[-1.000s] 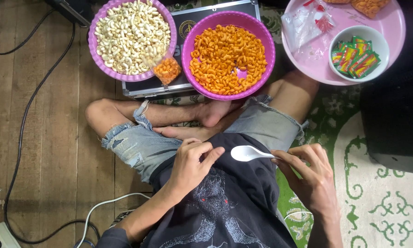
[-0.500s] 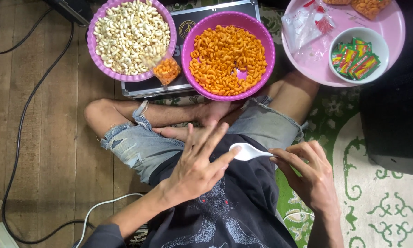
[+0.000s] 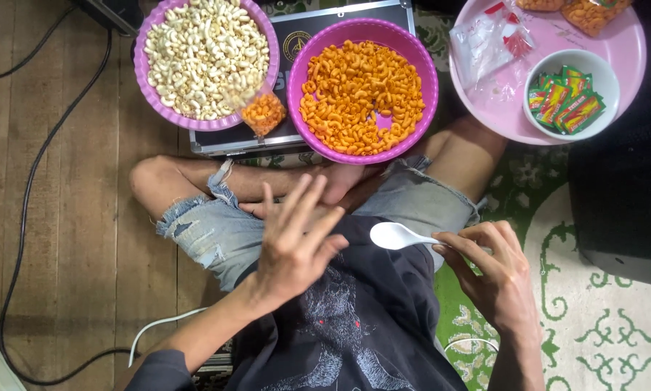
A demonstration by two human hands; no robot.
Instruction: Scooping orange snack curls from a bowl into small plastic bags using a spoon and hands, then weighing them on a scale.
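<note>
My right hand (image 3: 495, 271) grips a white plastic spoon (image 3: 399, 235) by its handle, the bowl pointing left over my lap. My left hand (image 3: 295, 242) is raised above my crossed legs with the fingers spread and nothing in it. Ahead of my knees stands a purple bowl (image 3: 427, 69) of orange macaroni snacks. To its left is a second purple bowl (image 3: 146, 83) of pale macaroni snacks. A small clear bag of orange snacks (image 3: 264, 112) lies between the two bowls.
Both bowls rest on a dark metal-edged case (image 3: 296, 40). A pink tray (image 3: 618, 54) at the upper right carries a white bowl of green and red sachets (image 3: 568, 105) and clear plastic bags (image 3: 484, 43). Black and white cables (image 3: 21, 217) run over the wooden floor at left. A black box (image 3: 622, 210) stands at right.
My left hand was curled near the spoon's bowl; it has lifted and opened, fingers now spread. The right hand and spoon have barely moved.
</note>
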